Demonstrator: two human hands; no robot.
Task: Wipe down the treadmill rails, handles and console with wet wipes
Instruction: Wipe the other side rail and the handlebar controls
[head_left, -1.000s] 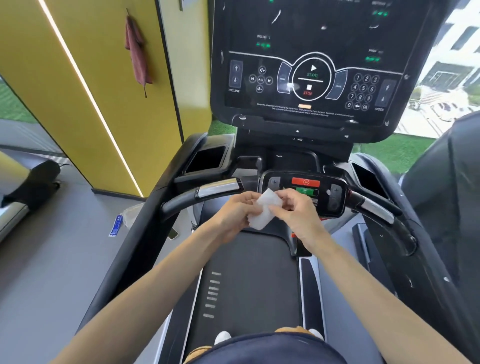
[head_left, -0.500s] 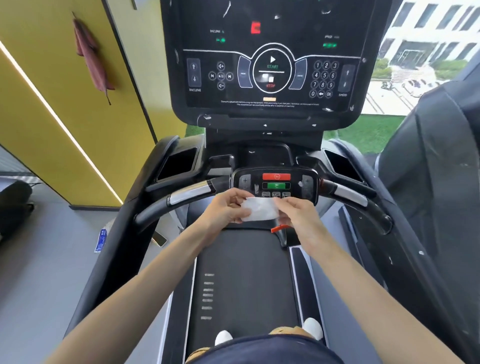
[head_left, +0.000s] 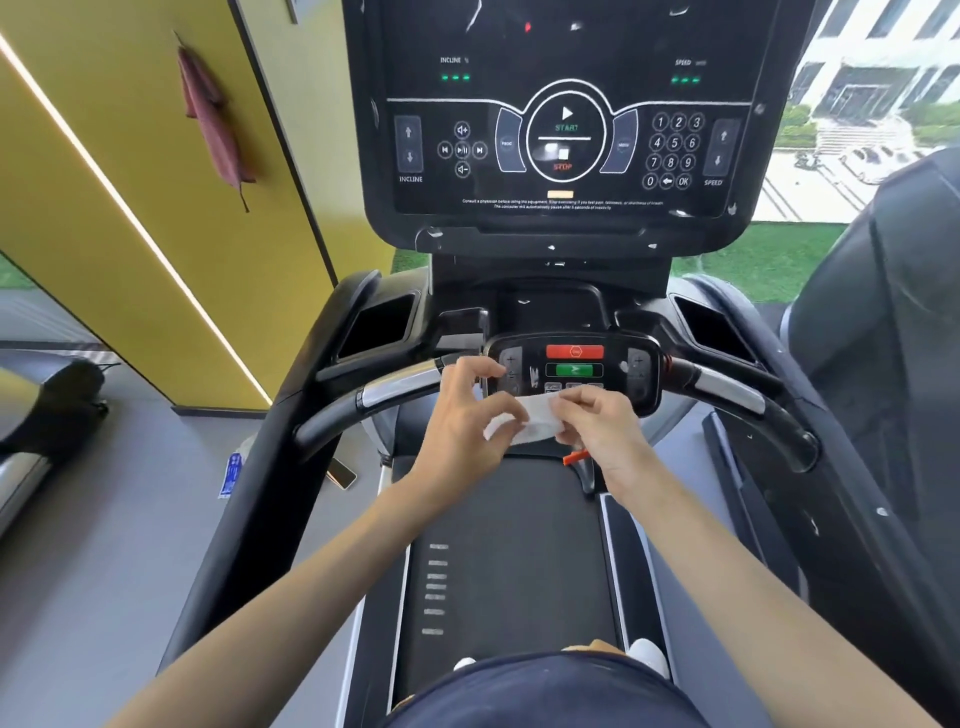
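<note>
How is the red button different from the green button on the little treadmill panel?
The red button sits above the green button. The red button looks wider, while the green button is smaller and sits inside a dark frame. Both are flat, sideways bars in the middle of the small control panel.
</note>
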